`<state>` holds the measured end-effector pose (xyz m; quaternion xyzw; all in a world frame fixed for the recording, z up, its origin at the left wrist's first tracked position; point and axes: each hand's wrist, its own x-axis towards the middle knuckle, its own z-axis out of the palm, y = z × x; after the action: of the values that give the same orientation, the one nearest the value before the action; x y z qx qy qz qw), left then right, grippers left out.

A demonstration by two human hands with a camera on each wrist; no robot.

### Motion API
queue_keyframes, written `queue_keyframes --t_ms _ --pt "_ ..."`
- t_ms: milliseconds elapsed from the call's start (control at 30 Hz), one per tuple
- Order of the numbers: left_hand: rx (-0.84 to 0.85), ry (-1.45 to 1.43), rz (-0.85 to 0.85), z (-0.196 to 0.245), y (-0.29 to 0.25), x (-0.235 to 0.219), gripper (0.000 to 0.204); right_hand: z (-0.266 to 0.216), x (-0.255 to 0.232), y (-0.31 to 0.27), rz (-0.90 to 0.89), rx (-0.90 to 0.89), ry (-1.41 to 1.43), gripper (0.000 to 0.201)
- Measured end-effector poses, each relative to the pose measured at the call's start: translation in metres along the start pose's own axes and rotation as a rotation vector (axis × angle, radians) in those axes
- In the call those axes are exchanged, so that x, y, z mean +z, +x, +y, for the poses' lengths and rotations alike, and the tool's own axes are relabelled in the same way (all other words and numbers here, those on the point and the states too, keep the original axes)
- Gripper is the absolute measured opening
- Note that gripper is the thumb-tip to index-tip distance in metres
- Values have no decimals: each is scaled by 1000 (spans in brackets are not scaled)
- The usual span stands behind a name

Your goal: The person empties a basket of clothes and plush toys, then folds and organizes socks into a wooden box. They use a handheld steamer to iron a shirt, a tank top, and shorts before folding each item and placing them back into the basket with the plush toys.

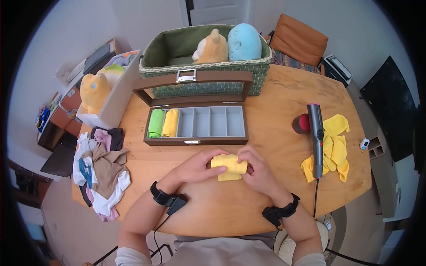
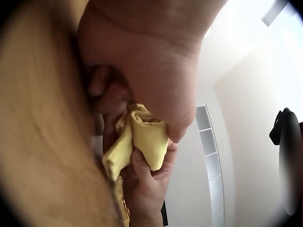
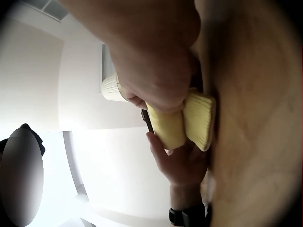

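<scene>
Over the table's near middle, both hands hold a partly rolled yellow sock [image 1: 229,164], its ribbed end hanging loose below the roll. My left hand [image 1: 195,167] grips the roll's left end, thumb lying across the front. At the right end, my right hand [image 1: 258,170] pinches it with curled fingers. In the left wrist view the coiled layers of the sock [image 2: 150,137] show; the right wrist view shows its ribbed flap [image 3: 199,120]. Just beyond the hands stands a brown compartment box [image 1: 199,141], lid raised, with a green roll [image 1: 155,123] and a yellow roll [image 1: 170,123] in its left compartments.
Crumpled clothes [image 1: 104,168] lie at the left. Several yellow socks [image 1: 335,150] lie at the right beside a dark corded appliance [image 1: 316,142] and a red-topped object [image 1: 301,123]. Behind the box stands a green basket [image 1: 159,53] with plush toys; a white bin [image 1: 120,93] is at the left.
</scene>
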<state>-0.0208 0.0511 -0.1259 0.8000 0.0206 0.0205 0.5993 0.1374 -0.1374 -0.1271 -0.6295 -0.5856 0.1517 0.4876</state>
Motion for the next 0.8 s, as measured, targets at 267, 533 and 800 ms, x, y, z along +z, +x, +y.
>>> queue_keyframes --t_ms 267,533,800 --pt "41 -190 14 -5 -1 0 42 -22 -6 3 -90 191 -11 54" --pt "9 -337 -63 -3 -1 2 48 -7 -3 1 -131 228 137 40" --pt "19 107 -73 12 -1 0 47 -6 -5 4 -140 -6 5 41"
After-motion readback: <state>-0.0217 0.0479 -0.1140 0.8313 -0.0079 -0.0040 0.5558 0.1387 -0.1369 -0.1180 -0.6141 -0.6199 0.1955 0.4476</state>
